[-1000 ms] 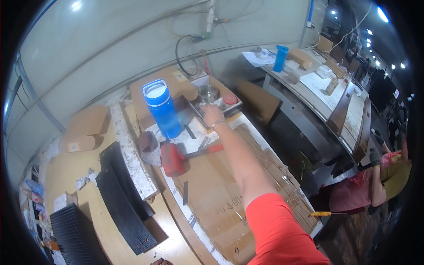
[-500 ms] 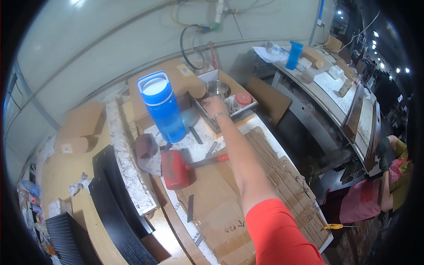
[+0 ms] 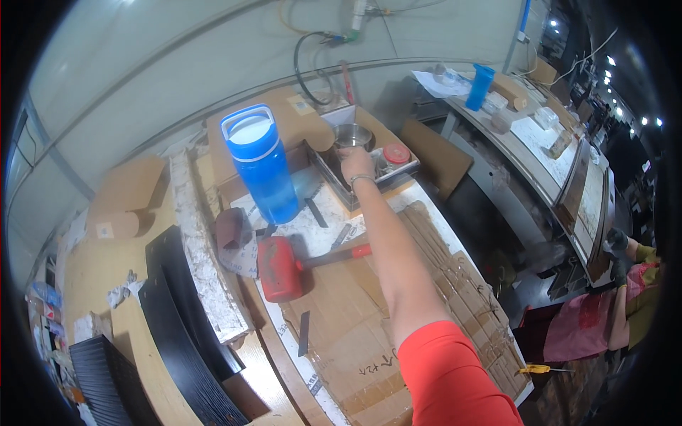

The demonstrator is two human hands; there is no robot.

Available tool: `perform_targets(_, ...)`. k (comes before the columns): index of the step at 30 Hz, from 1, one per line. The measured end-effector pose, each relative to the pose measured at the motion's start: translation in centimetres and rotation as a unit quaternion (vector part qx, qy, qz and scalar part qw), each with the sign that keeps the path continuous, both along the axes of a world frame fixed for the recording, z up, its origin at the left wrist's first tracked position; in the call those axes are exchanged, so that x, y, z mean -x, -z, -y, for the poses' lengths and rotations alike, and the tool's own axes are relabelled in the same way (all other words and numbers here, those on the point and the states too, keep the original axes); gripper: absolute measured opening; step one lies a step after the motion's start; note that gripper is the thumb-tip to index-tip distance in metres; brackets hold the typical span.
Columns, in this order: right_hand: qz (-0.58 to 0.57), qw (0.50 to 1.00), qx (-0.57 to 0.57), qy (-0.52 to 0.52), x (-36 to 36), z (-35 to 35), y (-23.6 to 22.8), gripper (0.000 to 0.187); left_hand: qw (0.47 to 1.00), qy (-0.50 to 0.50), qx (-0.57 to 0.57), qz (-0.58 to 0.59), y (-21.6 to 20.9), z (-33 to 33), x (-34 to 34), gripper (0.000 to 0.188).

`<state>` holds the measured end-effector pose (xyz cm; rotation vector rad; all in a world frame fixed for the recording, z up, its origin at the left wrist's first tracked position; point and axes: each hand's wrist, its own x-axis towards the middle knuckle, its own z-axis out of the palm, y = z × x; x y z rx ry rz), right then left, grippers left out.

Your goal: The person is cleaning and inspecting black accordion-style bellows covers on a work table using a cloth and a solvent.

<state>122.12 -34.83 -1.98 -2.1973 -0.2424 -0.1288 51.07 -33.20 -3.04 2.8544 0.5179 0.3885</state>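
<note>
My right hand (image 3: 357,165) reaches far forward into a shallow open box (image 3: 329,174) on the bench. Its fingers look curled and lie against the near side of a round metal cup (image 3: 353,135); whatever may be in them is hidden. A jar with a red lid (image 3: 396,155) stands in the same box, to the right of the hand. Under my forearm runs the handle of a red mallet (image 3: 279,270), whose head rests on cardboard. To its upper left stands a blue water bottle (image 3: 263,167), upright with its lid on. My left hand is out of view.
Flat brown cardboard (image 3: 355,319) covers much of the bench. At left lie black curved strips (image 3: 181,326) and a ribbed black piece (image 3: 106,373). A yellow-handled screwdriver (image 3: 534,369) sits at the bench's right edge. Another person (image 3: 590,323) stands beyond it, near a second table (image 3: 529,145).
My right hand has shifted a little to the right inside the box, from beside the metal cup to its near side. The whole view has tilted slightly.
</note>
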Motion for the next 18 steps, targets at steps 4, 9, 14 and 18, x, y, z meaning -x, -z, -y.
perform_targets(4,0.014,1.000,-0.012,0.018,-0.4,0.1,0.4,0.027,1.000,0.002,0.011,-0.003,-0.4,0.0,-0.2,0.034)
perform_targets(9,0.010,0.999,0.021,0.027,-0.1,0.1,0.0,0.024,1.000,-0.005,0.021,-0.020,-0.6,-0.1,0.0,0.035)
perform_targets(14,-0.037,0.999,0.028,0.023,-0.1,0.0,-0.5,0.024,0.999,-0.003,0.025,-0.022,-0.7,-0.1,-0.1,0.034)
perform_targets(18,-0.048,0.998,0.043,-0.006,-1.3,0.3,0.3,0.026,0.999,-0.003,0.025,-0.021,-0.5,-0.2,-0.1,0.033)
